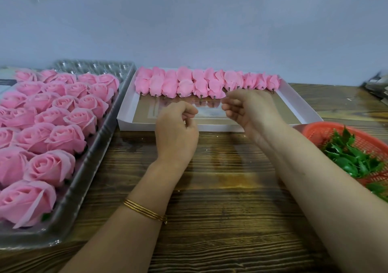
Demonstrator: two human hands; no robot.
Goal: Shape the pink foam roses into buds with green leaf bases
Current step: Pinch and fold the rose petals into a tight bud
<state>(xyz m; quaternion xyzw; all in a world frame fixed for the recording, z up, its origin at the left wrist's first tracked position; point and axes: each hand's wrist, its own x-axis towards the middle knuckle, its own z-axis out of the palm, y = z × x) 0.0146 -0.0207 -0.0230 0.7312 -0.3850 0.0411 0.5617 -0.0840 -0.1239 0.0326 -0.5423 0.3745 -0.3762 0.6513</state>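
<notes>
A dark, strongly grained wooden table (220, 188) fills the foreground, backed by a plain pale grey wall (189, 20); on the left lies a clear plastic tray (86, 167), its far end showing rows of moulded cups; just beside it, at the middle against the wall, sits a shallow white box (127, 106) with low walls and a glossy brownish floor; a red mesh basket (327, 129) stands at the right, near the box's front corner; thin gold bangles (144, 210) show low in the middle; dark blurred objects (375, 85) at the far right edge cannot be made out.
</notes>
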